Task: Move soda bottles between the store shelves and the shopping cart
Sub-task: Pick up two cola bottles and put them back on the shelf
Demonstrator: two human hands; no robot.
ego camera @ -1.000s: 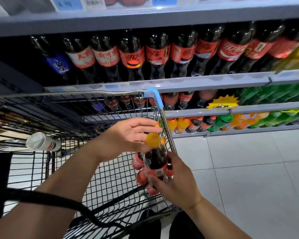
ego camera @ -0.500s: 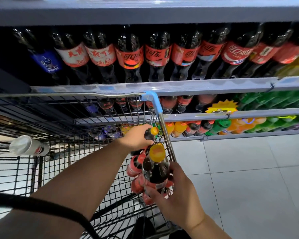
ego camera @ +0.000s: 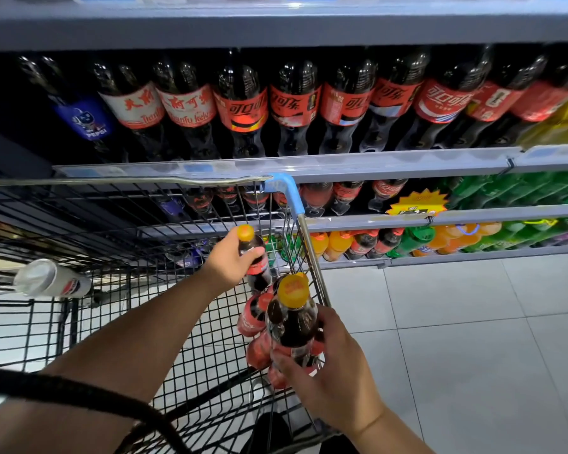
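My left hand (ego camera: pixel 230 258) grips a small cola bottle (ego camera: pixel 254 262) with a yellow cap by its neck, inside the wire shopping cart (ego camera: pixel 118 224) near the cart's far right corner. My right hand (ego camera: pixel 328 371) holds a second yellow-capped cola bottle (ego camera: pixel 294 317) upright at the cart's right rim. Beneath it, several more red-labelled cola bottles (ego camera: pixel 254 317) lie piled in the cart's right side. Store shelves (ego camera: pixel 341 165) ahead carry rows of large cola bottles (ego camera: pixel 295 103).
A white Pepsi bottle (ego camera: pixel 51 283) lies at the cart's left side. Lower shelves hold small orange bottles (ego camera: pixel 336 245) and green bottles (ego camera: pixel 413 240). A yellow starburst price tag (ego camera: pixel 415 203) hangs on a shelf edge. Grey tiled floor (ego camera: pixel 456 339) lies to the right. A black strap (ego camera: pixel 79 394) crosses my left forearm.
My left hand has reached deeper into the cart and lifted a yellow-capped cola bottle from the pile. My right hand keeps hold of its bottle at the cart's rim.
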